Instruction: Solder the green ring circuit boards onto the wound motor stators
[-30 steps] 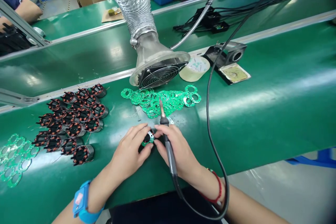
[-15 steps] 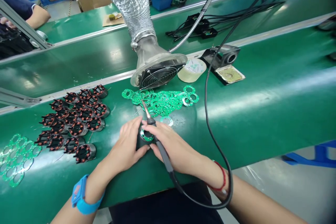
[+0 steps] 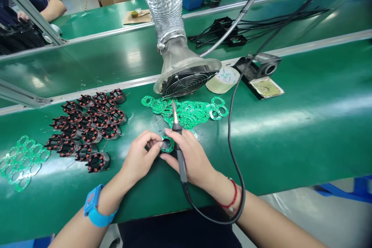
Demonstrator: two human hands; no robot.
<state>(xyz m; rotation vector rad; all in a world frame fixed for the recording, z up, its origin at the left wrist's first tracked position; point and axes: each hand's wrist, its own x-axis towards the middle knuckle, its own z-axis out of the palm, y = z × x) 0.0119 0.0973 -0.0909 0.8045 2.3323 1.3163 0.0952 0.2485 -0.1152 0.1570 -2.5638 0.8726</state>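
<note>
A soldering iron (image 3: 181, 162) lies in my right hand (image 3: 195, 159), its tip pointing up and away from me. Between my hands is a green ring-shaped circuit board (image 3: 172, 148), with something dark inside its ring; what lies under it is mostly hidden. My left hand (image 3: 141, 159) is closed, thumb and index finger pinched at the board's left edge. The right thumb and fingers also flank the board on its right side. Just beyond the iron's tip spreads a pile of green ring boards (image 3: 188, 114).
Motor stators with copper windings (image 3: 97, 162) stand in rows on the left, with more ring boards (image 3: 20, 161) beyond them. A fume extractor hood (image 3: 186, 79) hangs above the pile. Behind are a tape roll (image 3: 222, 80) and an iron stand (image 3: 263, 75). The iron's cable (image 3: 231, 139) loops rightward.
My left fingers have gone from lying along the board's side to a pinch at its edge. The iron has turned more upright in my right hand. The camera view has shifted slightly.
</note>
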